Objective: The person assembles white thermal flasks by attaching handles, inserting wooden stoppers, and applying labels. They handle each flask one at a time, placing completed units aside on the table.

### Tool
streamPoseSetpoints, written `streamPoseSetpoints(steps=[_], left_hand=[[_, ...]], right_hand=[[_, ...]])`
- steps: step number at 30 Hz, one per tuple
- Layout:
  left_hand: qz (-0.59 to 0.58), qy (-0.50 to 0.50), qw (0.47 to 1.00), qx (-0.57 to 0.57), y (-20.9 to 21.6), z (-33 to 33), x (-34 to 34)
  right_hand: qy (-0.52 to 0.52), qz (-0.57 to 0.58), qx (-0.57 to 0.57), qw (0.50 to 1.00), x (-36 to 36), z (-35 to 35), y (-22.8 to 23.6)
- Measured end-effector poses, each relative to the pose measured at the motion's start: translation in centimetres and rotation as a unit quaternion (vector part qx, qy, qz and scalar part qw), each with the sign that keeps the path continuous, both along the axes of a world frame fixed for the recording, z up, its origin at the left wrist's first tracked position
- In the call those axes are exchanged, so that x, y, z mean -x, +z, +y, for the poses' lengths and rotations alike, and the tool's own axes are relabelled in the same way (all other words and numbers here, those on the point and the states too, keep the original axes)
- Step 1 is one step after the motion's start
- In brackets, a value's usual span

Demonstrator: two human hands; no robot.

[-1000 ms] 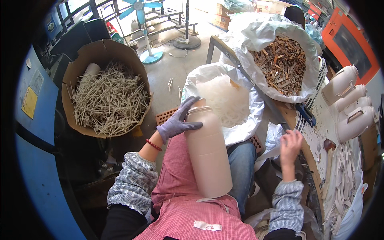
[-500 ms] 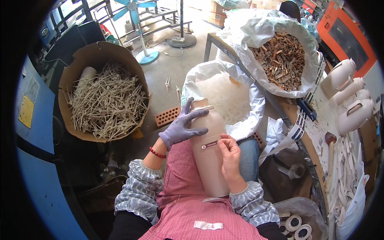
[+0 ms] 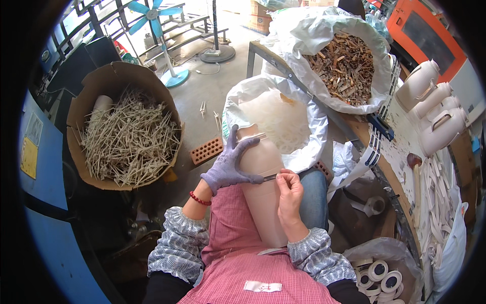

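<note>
Firstly, the pink apron (image 3: 243,268) carries a white tag (image 3: 262,287); its small marks I cannot read. On the lap leans a beige container (image 3: 260,207), neck pointing away. The bare right hand (image 3: 291,195) has thumb and forefinger pinched together on one end of a narrow dark label (image 3: 270,177). The gloved left hand (image 3: 230,167) rests on the container's shoulder, thumb and forefinger wide apart; whether its hidden fingers clamp, I cannot tell. Half a second ago the label showed its pale print; now it looks thinner, and the left thumb has come to its other end. Farther, more dark labels sit along a white strip (image 3: 373,148).
</note>
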State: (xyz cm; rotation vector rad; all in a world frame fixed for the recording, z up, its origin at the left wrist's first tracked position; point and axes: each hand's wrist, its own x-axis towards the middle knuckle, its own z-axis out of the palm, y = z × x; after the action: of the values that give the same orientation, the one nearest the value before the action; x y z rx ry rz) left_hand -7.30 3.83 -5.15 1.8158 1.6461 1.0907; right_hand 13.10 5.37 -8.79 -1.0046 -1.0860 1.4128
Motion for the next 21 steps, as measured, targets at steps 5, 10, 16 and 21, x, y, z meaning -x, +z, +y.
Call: streamPoseSetpoints(steps=[5,10,16,21], left_hand=[[0.02,0.01,1.0,0.019,0.5,-0.1,-0.6],[-0.044,-0.028,0.997,0.05,1.8,-0.3,-0.2],[0.154,0.054,0.987,-0.015,3.8,1.5,1.6],[0.161,-0.022,0.987,0.007,9.2,5.7,-1.2]], right_hand=[[0.002,-0.165,-0.103,0.981,-0.3,1.0,-0.5],[-0.004,-0.298,-0.218,0.93,-0.8,2.4,-1.2],[0.081,-0.175,-0.098,0.976,-1.5,4.4,-2.3],[0.386,-0.085,-0.193,0.898,-1.4,2.5,4.3]])
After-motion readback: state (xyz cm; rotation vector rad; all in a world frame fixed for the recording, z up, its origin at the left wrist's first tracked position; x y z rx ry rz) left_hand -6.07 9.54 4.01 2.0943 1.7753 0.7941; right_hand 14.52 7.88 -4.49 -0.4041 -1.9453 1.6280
